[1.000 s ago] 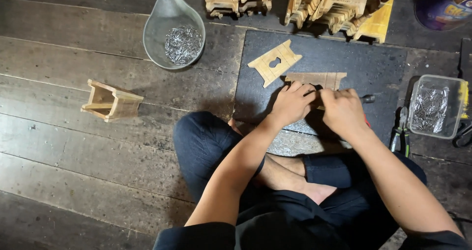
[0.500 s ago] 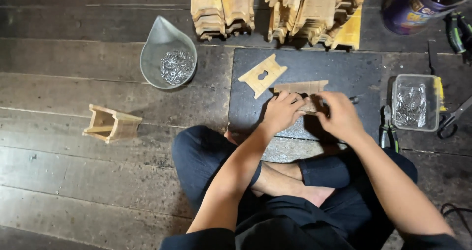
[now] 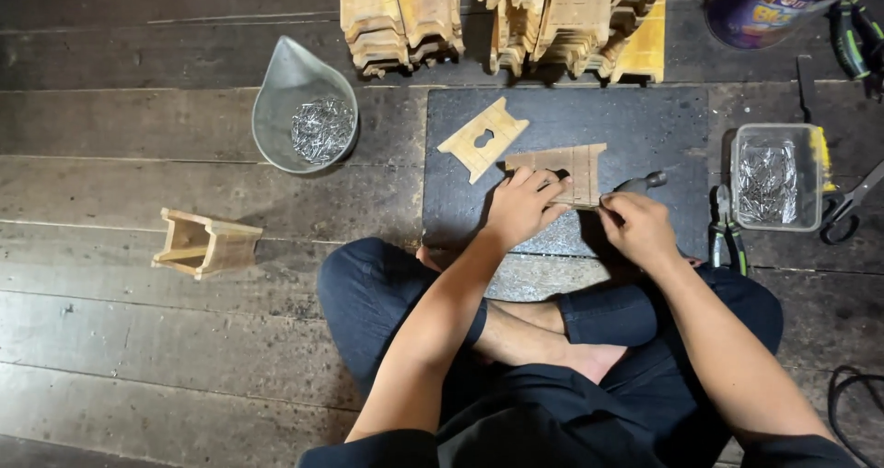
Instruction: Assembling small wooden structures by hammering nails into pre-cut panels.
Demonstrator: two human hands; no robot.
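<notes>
Hands at near edge of dark slab [image 3: 645, 118]: left hand [image 3: 520, 208] pressing flat on wood panel [image 3: 562, 169], fingers closed over its near edge; right hand [image 3: 635, 229] clenched round hammer [image 3: 640, 184] beside it. Risk, as judged: hammer striking left fingertips, so close to panel's edge; panel skidding on slab. Keyhole piece [image 3: 482, 138] just beyond. Nail bowl [image 3: 304, 109] left, nail tray [image 3: 776, 178] and pliers [image 3: 726, 238] right. Worn plank floor [image 3: 138, 358], dim room.

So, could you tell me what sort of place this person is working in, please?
Probably a small woodcraft workshop on a plank floor: stacks of cut wooden parts, a metal bowl of nails, and pliers beside the dark work board.
</notes>
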